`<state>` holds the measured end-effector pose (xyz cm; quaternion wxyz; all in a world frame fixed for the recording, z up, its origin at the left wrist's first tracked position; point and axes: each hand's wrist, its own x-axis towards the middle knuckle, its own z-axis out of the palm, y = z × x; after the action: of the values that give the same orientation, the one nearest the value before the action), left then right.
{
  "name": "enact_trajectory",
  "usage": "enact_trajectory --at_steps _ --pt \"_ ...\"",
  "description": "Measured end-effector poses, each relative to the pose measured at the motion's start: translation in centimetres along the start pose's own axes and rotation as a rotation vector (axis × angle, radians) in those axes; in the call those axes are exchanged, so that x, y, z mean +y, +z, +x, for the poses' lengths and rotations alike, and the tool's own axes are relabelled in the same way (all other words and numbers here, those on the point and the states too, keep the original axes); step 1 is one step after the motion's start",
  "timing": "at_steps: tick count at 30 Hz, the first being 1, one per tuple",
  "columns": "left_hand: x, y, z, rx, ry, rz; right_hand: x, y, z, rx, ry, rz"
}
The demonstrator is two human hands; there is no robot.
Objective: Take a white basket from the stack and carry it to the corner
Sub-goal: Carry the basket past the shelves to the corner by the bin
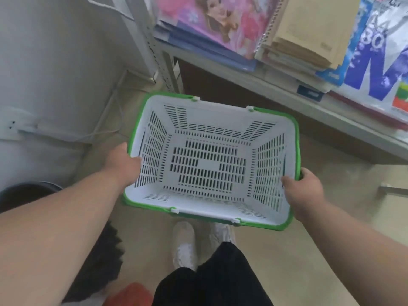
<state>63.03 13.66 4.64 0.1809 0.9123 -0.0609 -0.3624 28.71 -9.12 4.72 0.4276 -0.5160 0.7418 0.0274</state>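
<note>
the shelf [276,85] of books is crowding the right side, the wall [55,62] the left. the white basket [209,162] is hanging empty over the floor, near the corner. left hand [123,162] and right hand [302,191] are gripping its side rims, fingers curled over them. swinging right could be knocking it against the shelf edge.

"30" is read in purple on a white printed packet [375,54] on the shelf [276,85], above the right hand [302,191]; other print is blurred.
</note>
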Motion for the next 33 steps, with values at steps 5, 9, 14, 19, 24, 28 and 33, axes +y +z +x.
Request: enact_trajectory --at_steps 5,9,14,19,24,28,33 --pt "-1.9 3.5 2.5 0.003 -0.058 0.080 1.9 3.9 2.7 0.100 -0.003 -0.213" --pt "-3.3 5.0 3.6 -0.009 -0.128 -0.009 2.5 5.5 4.3 0.073 0.020 -0.130" --pt "-4.0 6.2 6.0 -0.187 -0.298 -0.260 2.3 6.9 6.7 0.035 0.099 0.073" --pt "-4.5 5.0 4.6 -0.187 -0.319 -0.276 0.3 6.2 6.8 -0.024 0.268 0.089" --pt "-6.2 -1.3 -1.0 -0.086 -0.429 -0.394 -4.5 4.8 2.3 -0.041 0.198 0.048" --pt "-10.6 -6.9 -4.4 -0.008 -0.526 -0.569 -11.5 5.0 -2.5 -0.131 0.071 -0.055" --pt "-12.8 -13.2 -8.3 0.093 -0.603 -0.753 -21.3 10.2 -7.7 -0.193 -0.160 -0.260"
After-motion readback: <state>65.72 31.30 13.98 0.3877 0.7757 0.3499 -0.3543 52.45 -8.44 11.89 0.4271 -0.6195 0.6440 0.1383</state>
